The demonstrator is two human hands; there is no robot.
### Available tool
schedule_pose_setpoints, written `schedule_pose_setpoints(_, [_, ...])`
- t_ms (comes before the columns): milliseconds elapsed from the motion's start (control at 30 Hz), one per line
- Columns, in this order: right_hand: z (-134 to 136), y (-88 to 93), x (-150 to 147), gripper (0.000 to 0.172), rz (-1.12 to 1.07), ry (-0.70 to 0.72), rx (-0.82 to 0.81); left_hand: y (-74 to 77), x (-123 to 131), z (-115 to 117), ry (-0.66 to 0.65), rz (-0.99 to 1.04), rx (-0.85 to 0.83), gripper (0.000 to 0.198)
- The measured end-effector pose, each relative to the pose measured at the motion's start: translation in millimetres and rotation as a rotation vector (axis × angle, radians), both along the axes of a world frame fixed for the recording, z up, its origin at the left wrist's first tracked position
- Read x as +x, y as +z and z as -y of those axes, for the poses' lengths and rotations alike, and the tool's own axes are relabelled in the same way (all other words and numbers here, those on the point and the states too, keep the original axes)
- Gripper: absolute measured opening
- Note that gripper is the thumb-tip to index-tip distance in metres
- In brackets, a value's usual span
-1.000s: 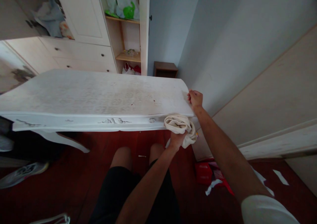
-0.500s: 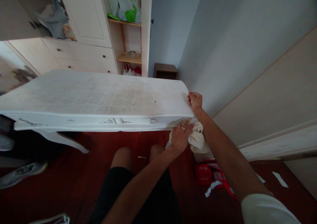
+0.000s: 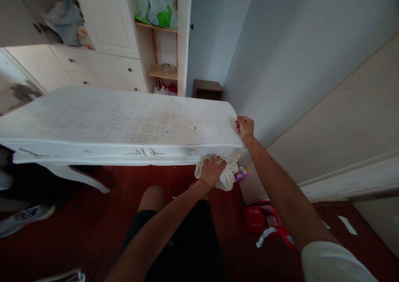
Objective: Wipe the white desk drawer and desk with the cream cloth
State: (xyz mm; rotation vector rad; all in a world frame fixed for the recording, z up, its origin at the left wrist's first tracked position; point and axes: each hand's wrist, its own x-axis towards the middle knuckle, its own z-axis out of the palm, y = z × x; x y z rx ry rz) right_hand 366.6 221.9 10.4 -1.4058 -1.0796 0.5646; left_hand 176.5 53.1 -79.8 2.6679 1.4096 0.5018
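A cream cloth (image 3: 229, 176) is bunched under my left hand (image 3: 212, 170), which presses it to the carved front of a white table (image 3: 124, 120), near its right end. A ring shows on one finger of that hand, and part of the cloth hangs below the apron. At the table's right edge, my right hand (image 3: 245, 126) is closed, its fingers curled on the edge. Grey-brown stains and a couple of small dark specks mark the tabletop.
Behind the table stands a white wardrobe (image 3: 102, 20) with open shelves holding plastic bags (image 3: 162, 3). A small brown cabinet (image 3: 207, 90) sits by the wall. On the red floor are a red box (image 3: 254, 219), paper scraps (image 3: 347, 225) and a shoe (image 3: 26, 219).
My left hand has slid leftward along the table front with the cloth, uncovering carving near the right corner and a colourful packet behind. My right hand stays on the table edge.
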Motion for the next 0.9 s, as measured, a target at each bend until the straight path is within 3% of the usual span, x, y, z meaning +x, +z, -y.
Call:
schedule_pose_setpoints(100, [1, 0.4, 0, 0.035, 0.003, -0.002, -0.006, 6.9, -11, 12, -0.05, 0.008, -0.085, 0.038])
schedule_pose_setpoints(167, [1, 0.8, 0, 0.035, 0.006, -0.001, -0.003, 21.8, -26, 18, -0.076, 0.062, -0.116, 0.038])
schedule_pose_setpoints(267, [2, 1.6, -2, 0.037, 0.017, 0.009, -0.01, 59.0, -59, 19, -0.054, 0.212, -0.07, 0.044])
schedule_pose_setpoints(400, [5, 2.1, -4, 0.038, 0.026, 0.035, -0.015, 122.6, -109, -3, 0.158, 0.406, 0.209, 0.046])
schedule_pose_setpoints(500, [6, 2.8, -4, 0.039, 0.036, 0.037, -0.01, 165.1, -136, -28, 0.32, 0.4, 0.375, 0.043])
schedule_pose_setpoints(600, [7, 3.8, -4, 0.04, 0.04, 0.024, -0.015, 190.2, -149, -54, 0.39, 0.316, 0.446, 0.042])
schedule_pose_setpoints(700, [8, 4.2, -3, 0.04, 0.046, 0.026, -0.006, 192.2, -149, -80, 0.394, 0.197, 0.448, 0.043])
schedule_pose_setpoints(900, [7, 3.0, -1, 0.041, 0.051, 0.024, 0.006, 153.9, -138, -120, 0.33, -0.139, 0.063, 0.053])
